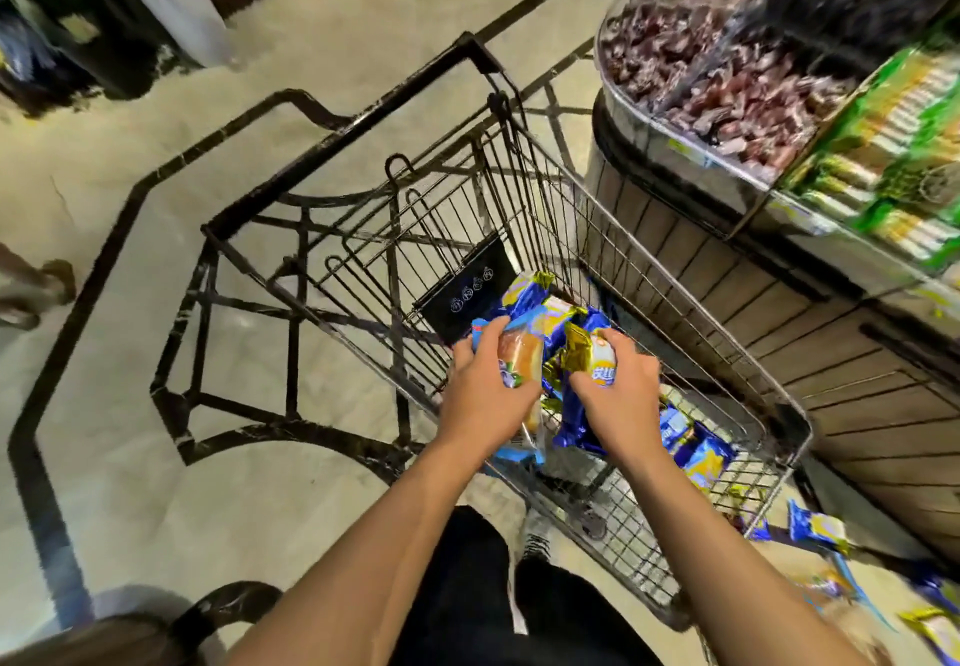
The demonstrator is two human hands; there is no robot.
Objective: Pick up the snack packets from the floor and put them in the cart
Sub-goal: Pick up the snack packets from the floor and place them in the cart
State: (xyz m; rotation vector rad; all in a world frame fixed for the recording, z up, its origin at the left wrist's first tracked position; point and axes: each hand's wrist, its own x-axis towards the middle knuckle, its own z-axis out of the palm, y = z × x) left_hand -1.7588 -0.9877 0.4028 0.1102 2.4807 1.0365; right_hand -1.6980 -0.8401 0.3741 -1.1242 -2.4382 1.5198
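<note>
Gripping upright bread packet (519, 369), left hand (480, 400) curls; right hand (618, 400) clasps gold packet (587, 353) over cart (675, 312).

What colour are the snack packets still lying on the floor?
Mostly blue with yellow and gold, seen in the head view: snack packets beside the cart.

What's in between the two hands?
In the head view, gold-and-blue snack packets fill the gap between the left hand and the right hand, above the cart. Each hand grips packets itself.
</note>
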